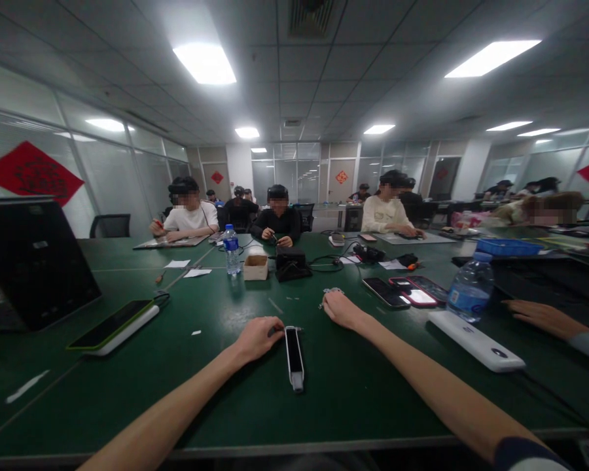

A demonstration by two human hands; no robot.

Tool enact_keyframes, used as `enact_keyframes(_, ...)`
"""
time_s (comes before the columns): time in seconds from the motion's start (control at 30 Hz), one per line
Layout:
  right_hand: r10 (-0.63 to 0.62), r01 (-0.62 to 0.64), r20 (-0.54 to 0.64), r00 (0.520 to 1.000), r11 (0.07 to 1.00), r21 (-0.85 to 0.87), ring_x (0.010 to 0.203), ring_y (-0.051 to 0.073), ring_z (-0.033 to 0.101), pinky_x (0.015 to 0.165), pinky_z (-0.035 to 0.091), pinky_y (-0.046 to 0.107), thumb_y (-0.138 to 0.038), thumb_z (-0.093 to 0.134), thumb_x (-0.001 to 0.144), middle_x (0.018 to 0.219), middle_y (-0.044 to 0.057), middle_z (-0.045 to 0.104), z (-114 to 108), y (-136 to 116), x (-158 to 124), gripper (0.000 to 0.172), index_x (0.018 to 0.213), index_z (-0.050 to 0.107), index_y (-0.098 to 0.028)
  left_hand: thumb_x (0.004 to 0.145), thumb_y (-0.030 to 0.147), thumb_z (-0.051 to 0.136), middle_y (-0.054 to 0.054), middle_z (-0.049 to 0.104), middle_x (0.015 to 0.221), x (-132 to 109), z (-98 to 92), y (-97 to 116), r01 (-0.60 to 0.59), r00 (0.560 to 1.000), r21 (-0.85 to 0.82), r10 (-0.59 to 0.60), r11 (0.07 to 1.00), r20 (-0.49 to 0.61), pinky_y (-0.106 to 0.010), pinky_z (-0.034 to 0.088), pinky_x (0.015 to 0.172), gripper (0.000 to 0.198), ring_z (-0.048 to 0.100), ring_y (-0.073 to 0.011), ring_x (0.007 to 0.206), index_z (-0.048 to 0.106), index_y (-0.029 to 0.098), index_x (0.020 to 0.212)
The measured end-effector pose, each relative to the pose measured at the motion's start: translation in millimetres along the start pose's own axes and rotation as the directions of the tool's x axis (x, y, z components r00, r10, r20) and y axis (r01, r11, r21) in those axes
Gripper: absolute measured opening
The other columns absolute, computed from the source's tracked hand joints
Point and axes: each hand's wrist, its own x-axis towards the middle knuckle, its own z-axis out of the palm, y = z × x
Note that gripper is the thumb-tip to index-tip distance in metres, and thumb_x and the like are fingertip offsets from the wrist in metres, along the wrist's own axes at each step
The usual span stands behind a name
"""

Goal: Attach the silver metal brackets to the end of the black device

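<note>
My left hand rests on the green table with its fingers curled in. A small dark patch shows at its fingertips, and I cannot make out what they grip. Right beside those fingertips lies a slim white pen-shaped device with a long black face, its narrow grey tip pointing toward me. Farther forward and to the right, my right hand is closed, fingertips down near the tabletop. Small silvery bits show around its fingers; their kind is too small to tell.
On the right are several phones, a water bottle, a white power bank and another person's hand. Ahead stand a small cardboard box and another bottle. A green-edged phone lies left.
</note>
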Motion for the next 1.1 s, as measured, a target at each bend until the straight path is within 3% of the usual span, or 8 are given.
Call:
enact_keyframes(0.13,-0.099,0.109,-0.056,0.993,0.971,0.215,0.078,0.017,0.055,0.072,0.044,0.027,-0.013,0.049,0.087,0.087,0.008,0.062,5,-21,-5,0.010,0.088,0.059,-0.011,0.086,0.025,0.057,-0.003,0.069,0.087,0,2.3,-4,-0.026,0.999,-0.009,0.026,1.000,-0.022,-0.026,0.046,0.069,0.015,0.062,-0.0170,0.074,0.066,0.019,0.096)
enact_keyframes(0.37,-0.201,0.229,-0.115,0.973,0.909,0.348,0.080,0.016,0.057,0.075,0.047,0.029,-0.010,0.054,0.082,0.088,0.007,0.064,7,-46,-9,0.011,0.090,0.061,-0.012,0.083,0.024,0.059,-0.003,0.069,0.088,-1,-1.0,-1,-0.028,1.000,-0.021,0.028,0.999,-0.008,-0.027,0.047,0.069,0.018,0.062,-0.0166,0.073,0.066,0.019,0.099)
enact_keyframes(0.67,-0.106,0.237,-0.274,0.956,0.830,0.504,0.083,0.017,0.059,0.078,0.050,0.032,-0.014,0.053,0.087,0.092,0.007,0.063,2,-70,-16,0.013,0.097,0.061,-0.013,0.082,0.024,0.060,-0.006,0.065,0.104,-6,-8.9,-1,-0.076,0.994,0.012,0.077,0.997,-0.080,-0.031,0.048,0.080,0.028,0.060,-0.0190,0.086,0.060,0.018,0.109)
enact_keyframes(0.9,-0.020,0.259,-0.367,0.930,0.746,0.614,0.080,0.016,0.057,0.075,0.048,0.030,-0.013,0.055,0.085,0.085,0.003,0.061,11,-95,-11,0.005,0.086,0.059,-0.016,0.087,0.017,0.058,-0.002,0.064,0.089,-4,1.2,-1,-0.160,0.962,-0.041,0.146,0.986,-0.233,-0.024,0.048,0.071,0.011,0.061,-0.0148,0.077,0.062,0.018,0.098)
enact_keyframes(1.1,0.040,0.229,-0.359,0.932,0.704,0.672,0.076,0.015,0.057,0.073,0.046,0.029,-0.018,0.055,0.086,0.082,0.002,0.062,12,-100,-9,0.004,0.083,0.059,-0.017,0.092,0.021,0.055,-0.002,0.065,0.086,-2,7.2,-9,-0.257,0.914,-0.087,0.213,0.962,-0.346,-0.023,0.049,0.071,0.013,0.062,-0.0136,0.077,0.064,0.019,0.099)
